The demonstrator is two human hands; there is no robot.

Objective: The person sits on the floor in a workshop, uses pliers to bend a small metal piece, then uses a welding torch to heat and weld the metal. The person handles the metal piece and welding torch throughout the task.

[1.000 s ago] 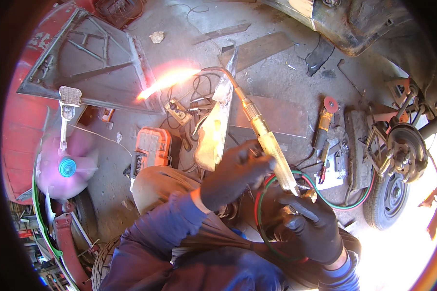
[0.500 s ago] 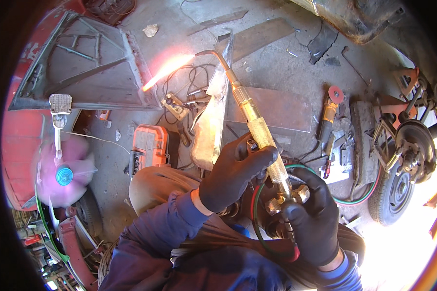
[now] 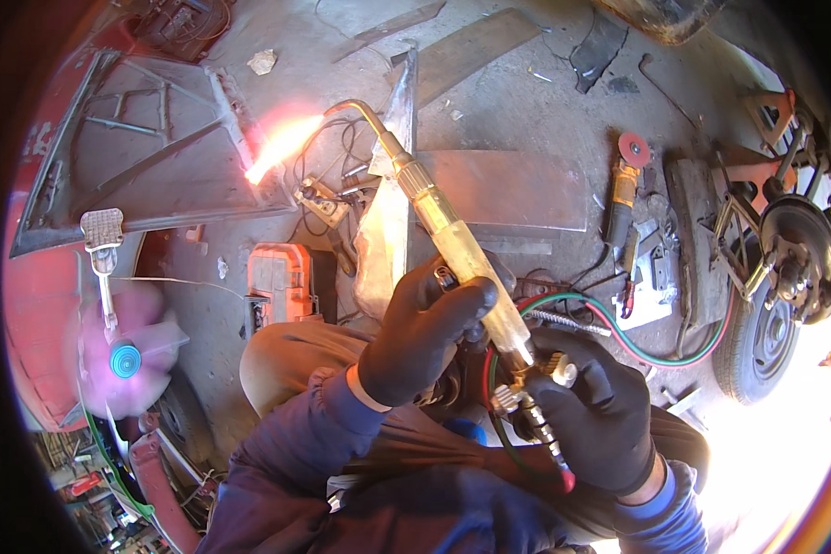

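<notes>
Black gloves cover both hands. My left hand (image 3: 429, 328) is closed around the brass barrel of a lit gas torch (image 3: 463, 249), which slants up and to the left. At its rear end my right hand (image 3: 596, 415) grips the torch by its valve knobs (image 3: 561, 369), thumb and fingers against them. Some of its fingertips are hidden behind the fittings. From the bent tip a bright pinkish-orange flame (image 3: 284, 143) points down-left, its end in front of the edge of a dark metal panel (image 3: 185, 157). Red and green hoses (image 3: 609, 319) run behind the torch.
A bent metal sheet (image 3: 383, 231) stands just behind the torch. An orange toolbox (image 3: 280, 282) and a spinning fan (image 3: 125, 360) are at left. An angle grinder (image 3: 624, 189) lies to the right, near a wheel hub (image 3: 792, 263) and a tyre (image 3: 757, 355).
The torch and its tip have shifted left in the picture, and the whole view has moved a little. The flame looks shorter and broader. My right fingers have curled closer round the knobs.
</notes>
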